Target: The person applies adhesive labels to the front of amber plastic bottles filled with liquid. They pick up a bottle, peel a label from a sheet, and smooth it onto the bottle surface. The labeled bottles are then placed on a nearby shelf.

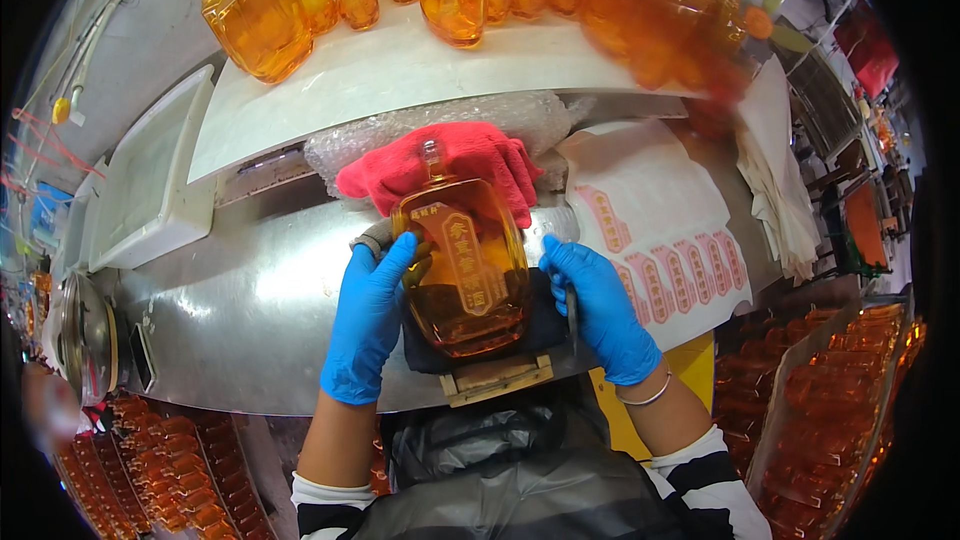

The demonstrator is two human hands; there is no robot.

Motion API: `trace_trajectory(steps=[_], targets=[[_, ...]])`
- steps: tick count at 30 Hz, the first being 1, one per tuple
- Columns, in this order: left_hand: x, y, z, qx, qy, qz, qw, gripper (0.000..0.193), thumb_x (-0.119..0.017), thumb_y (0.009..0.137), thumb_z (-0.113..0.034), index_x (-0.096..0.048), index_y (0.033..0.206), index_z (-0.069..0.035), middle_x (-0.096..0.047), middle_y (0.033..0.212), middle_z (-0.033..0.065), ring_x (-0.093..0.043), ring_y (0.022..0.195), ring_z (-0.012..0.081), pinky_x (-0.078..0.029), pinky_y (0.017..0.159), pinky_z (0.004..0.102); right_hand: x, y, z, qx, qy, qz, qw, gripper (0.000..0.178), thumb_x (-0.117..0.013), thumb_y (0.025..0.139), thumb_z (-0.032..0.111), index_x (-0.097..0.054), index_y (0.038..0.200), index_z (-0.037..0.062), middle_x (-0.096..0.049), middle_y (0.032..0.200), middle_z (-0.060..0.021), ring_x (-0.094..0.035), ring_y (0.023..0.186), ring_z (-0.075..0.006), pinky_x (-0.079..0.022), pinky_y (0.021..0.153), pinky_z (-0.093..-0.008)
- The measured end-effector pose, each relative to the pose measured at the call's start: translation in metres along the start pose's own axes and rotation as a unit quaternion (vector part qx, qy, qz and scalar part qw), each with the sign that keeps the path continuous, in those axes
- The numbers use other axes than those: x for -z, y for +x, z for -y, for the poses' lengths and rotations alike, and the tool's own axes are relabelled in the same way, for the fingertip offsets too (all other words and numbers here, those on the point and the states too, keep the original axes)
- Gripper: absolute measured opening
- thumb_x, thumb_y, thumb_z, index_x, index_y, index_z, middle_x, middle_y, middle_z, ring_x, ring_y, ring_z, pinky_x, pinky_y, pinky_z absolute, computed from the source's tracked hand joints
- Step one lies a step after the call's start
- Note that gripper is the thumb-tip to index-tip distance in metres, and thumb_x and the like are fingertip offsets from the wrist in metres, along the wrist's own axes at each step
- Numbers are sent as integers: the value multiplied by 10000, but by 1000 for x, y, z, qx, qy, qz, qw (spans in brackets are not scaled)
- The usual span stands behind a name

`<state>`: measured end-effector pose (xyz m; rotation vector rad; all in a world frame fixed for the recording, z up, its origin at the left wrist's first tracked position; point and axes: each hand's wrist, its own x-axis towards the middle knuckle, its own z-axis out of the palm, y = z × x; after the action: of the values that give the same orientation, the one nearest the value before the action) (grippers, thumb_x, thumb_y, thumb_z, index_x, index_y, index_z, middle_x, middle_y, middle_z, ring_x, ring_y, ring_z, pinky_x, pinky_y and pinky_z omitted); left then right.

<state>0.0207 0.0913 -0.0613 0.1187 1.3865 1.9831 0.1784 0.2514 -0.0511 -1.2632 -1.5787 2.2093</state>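
An amber glass bottle (490, 325) with a red-and-gold label (463, 265) lies tilted in front of me on a dark cloth (425, 355) over a wooden stand (497, 380). My left hand (362, 330), in a blue glove, grips the bottle's left edge, thumb in front and fingers partly hidden behind the glass. Some grey cloth (376, 237) shows by those fingers. Beside the bottle's right edge, my blue-gloved right hand (600, 315) is closed around a thin dark tool (572, 315), its kind unclear. The bottle's neck rests against a red cloth (440, 145).
A sheet of red labels (660, 230) lies to the right on the metal table (240, 320). Bubble wrap (370, 130) sits behind the red cloth. Several amber bottles (455, 0) stand on a white board (400, 70). A white bin (150, 180) is at left; more bottles (830, 420) fill the lower right.
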Motion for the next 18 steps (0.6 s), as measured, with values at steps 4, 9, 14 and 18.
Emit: trace_trajectory(steps=[4, 9, 14, 18], targets=[[-18, 4, -9, -13, 84, -7, 996, 447, -664, 801, -159, -441, 1151, 7, -545, 1082, 111, -557, 959, 179, -488, 798, 292, -16, -8, -5, 96, -119, 41, 987, 279, -751, 726, 238, -530, 711, 69, -485, 664, 19, -449, 618, -52, -408, 585, -210], [-22, 8, -9, -21, 82, -33, 996, 461, -670, 798, -176, -438, 1153, 5, -551, 1080, 104, -560, 949, 172, -488, 800, 292, -19, -9, -3, 77, -111, 44, 990, 314, -777, 697, 191, -485, 713, 76, -496, 657, 6, -470, 611, -58, -420, 551, -207], [-23, 7, -7, -27, 78, -39, 996, 454, -665, 805, -183, -438, 1152, 3, -549, 1080, 104, -560, 952, 172, -488, 800, 294, -20, -8, -2, 68, -89, 42, 993, 314, -773, 701, 199, -484, 709, 76, -495, 647, 5, -466, 604, -58, -420, 550, -209], [-23, 7, -7, -25, 81, -46, 995, 455, -658, 812, -186, -435, 1160, 4, -547, 1086, 108, -555, 959, 172, -484, 806, 299, -20, -6, -4, 72, -92, 38, 992, 320, -777, 696, 196, -481, 694, 73, -498, 640, 1, -467, 603, -62, -420, 553, -212]])
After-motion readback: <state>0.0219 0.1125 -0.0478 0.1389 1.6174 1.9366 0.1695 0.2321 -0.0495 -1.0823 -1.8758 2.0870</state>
